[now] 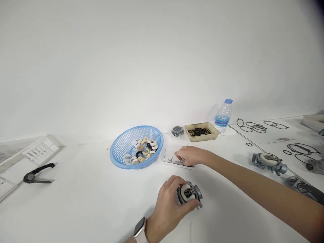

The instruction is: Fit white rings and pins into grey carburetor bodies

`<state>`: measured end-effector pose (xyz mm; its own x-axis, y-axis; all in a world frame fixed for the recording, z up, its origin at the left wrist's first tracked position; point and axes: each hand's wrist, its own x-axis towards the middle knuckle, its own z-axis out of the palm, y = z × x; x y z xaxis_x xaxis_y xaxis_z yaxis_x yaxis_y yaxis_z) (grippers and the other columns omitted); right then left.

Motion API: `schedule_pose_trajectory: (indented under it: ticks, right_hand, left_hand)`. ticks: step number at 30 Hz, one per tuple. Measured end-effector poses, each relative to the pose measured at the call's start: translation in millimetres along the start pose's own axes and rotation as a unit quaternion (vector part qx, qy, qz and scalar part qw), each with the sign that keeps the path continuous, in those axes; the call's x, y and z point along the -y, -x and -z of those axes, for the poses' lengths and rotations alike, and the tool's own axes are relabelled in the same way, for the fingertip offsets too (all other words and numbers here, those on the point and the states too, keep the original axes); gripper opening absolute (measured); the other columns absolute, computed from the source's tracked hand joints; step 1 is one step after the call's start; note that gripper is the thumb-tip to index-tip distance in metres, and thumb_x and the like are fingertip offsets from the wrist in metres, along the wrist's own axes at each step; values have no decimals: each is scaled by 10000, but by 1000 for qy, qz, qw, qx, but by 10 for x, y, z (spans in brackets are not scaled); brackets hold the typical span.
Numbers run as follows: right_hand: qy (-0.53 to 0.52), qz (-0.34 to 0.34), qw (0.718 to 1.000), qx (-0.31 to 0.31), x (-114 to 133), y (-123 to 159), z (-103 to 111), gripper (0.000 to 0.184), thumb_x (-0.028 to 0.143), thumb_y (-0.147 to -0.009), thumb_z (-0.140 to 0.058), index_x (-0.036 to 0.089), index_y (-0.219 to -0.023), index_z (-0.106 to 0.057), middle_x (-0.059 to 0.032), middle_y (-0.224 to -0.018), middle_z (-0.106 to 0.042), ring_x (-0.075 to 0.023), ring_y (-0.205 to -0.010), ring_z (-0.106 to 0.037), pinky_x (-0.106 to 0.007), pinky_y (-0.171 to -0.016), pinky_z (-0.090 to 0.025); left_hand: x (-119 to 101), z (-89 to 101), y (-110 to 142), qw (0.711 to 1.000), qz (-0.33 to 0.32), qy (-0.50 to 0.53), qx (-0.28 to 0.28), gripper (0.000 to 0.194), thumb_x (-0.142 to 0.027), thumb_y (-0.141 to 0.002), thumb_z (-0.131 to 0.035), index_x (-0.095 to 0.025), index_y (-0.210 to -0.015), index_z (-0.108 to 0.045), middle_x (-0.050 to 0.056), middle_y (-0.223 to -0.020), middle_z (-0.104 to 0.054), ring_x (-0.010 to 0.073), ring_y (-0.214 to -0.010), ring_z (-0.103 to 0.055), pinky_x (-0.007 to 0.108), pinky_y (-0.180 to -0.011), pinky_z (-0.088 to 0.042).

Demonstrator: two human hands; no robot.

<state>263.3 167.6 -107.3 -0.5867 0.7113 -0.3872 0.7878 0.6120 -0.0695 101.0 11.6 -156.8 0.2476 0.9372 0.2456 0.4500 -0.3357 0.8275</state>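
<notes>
My left hand is closed around a grey metal carburetor just above or on the white table. A white C-shaped float with black parts at its middle faces up between my thumb and fingers. Farther back, my right hand dips into a shallow white tray holding several thin metal pins. Its fingers are bent together over the tray; what they pinch, if anything, is hidden. Left of the tray stands a blue plastic basket with white, yellowish and black C-shaped floats.
Behind are another carburetor, a cream tray of black rings and a water bottle. To the right lie a carburetor with a white float and several rubber rings. A black tool lies at left.
</notes>
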Motion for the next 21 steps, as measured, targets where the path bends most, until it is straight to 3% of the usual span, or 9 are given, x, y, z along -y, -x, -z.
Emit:
schedule_pose_trajectory:
  ticks: [5, 10, 13, 16, 19, 21]
  right_hand:
    - [15, -30, 998, 49, 73, -70, 51, 287, 329, -998, -651, 161, -1229, -634, -88, -1228, -654, -228, -1031, -670, -425, -869, -591]
    - [-16, -27, 998, 47, 56, -91, 26, 293, 330, -997, -652, 162, -1236, -633, -90, -1243, -649, -235, -1052, -665, -439, -888, -584]
    - [-63, -21, 998, 24, -13, -72, 50, 275, 337, -996, -654, 155, -1201, -643, -83, -1206, -661, -226, -1026, -669, -430, -876, -583]
    - [-141, -6, 990, -22, -95, 47, 102, 189, 302, -949, -698, 143, -1047, -675, -55, -1055, -688, -207, -940, -668, -391, -827, -572]
    - [-252, 35, 965, -68, -128, 292, 74, 66, 189, -830, -709, 158, -879, -677, -13, -844, -687, -190, -800, -651, -316, -725, -539]
    - [-331, 71, 937, -88, -101, 488, -33, 79, 162, -786, -664, 172, -863, -678, -5, -831, -696, -184, -783, -647, -297, -717, -528]
  left_hand:
    - [59, -16, 16, 999, -33, -20, -19, 429, -220, -666, -912, -231, -1021, -672, 32, -1048, -702, 244, -899, -673, 386, -825, -563]
    - [87, 17, 44, 998, -55, -9, -20, 463, -160, -669, -872, -238, -1089, -695, 44, -1083, -719, 255, -943, -693, 398, -872, -580]
    - [103, 20, 57, 998, -65, -1, -19, 436, -147, -711, -833, -244, -1116, -705, 43, -1095, -717, 241, -949, -698, 371, -861, -589]
    - [109, 13, 57, 998, -65, 0, -18, 422, -144, -737, -808, -254, -1132, -709, 37, -1097, -716, 233, -950, -699, 359, -860, -589]
    - [99, 16, 48, 998, -65, 6, -16, 404, -145, -747, -794, -253, -1128, -711, 39, -1095, -714, 229, -954, -697, 350, -866, -587]
    - [89, 22, 43, 998, -64, 11, -11, 398, -143, -752, -786, -254, -1127, -712, 38, -1098, -711, 225, -960, -695, 342, -871, -584]
